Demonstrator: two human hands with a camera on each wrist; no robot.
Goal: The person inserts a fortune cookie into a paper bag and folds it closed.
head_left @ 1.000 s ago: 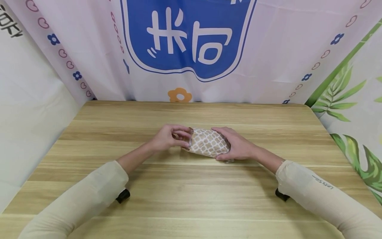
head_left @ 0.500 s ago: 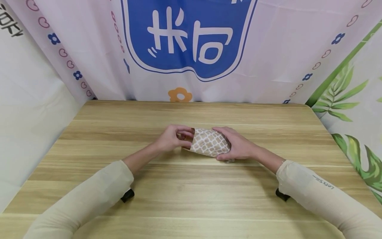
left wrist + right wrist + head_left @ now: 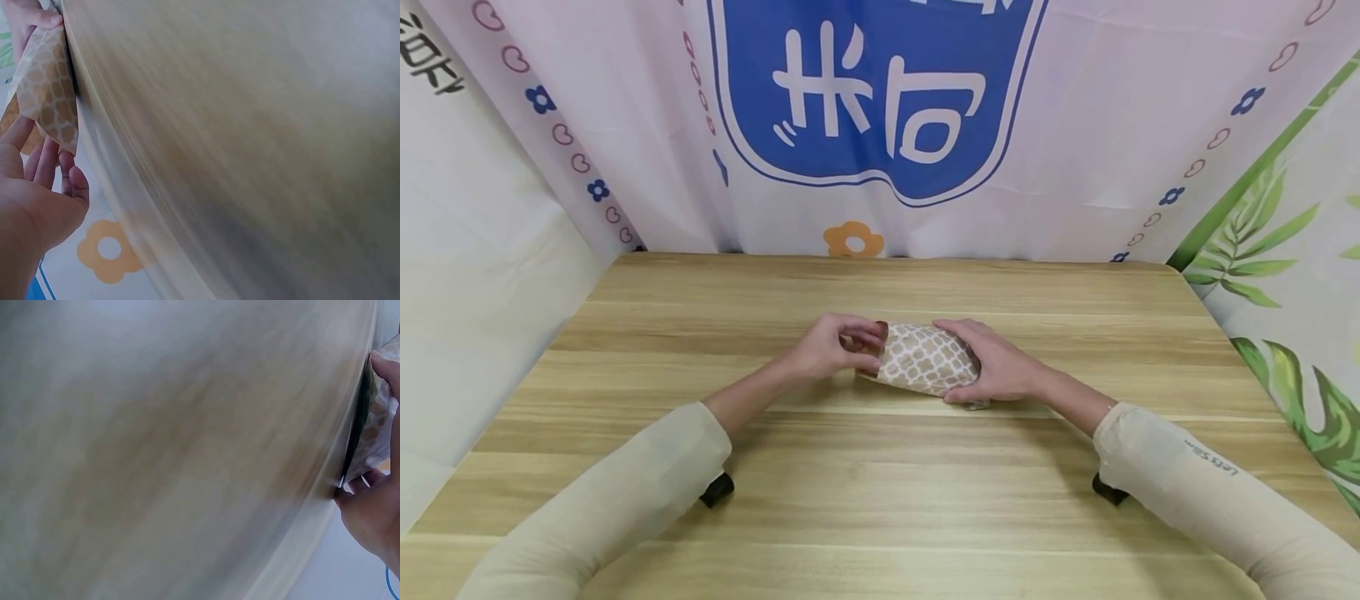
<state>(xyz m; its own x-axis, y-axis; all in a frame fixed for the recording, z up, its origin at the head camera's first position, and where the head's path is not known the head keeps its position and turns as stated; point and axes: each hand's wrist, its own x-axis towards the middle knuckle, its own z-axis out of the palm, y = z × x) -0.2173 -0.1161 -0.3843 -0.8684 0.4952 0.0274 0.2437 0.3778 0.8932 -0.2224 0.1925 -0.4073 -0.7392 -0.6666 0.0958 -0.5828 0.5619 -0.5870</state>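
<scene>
Tan and white, a lattice-patterned soft pouch [image 3: 921, 358] lies on the wood-grain table [image 3: 880, 483], its right end gripped and largely covered by our right hand [image 3: 1002, 365]. Our left hand [image 3: 826, 346] curves at the open left mouth; with some fingertips hidden, we cannot tell whether it pinches. Our right wrist view cuts off most of the pouch.

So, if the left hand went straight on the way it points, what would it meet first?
Likely the patterned bag: the left hand is at its open end, pointing in. How far inside it would get is unclear; the right hand grips the other end.
</scene>
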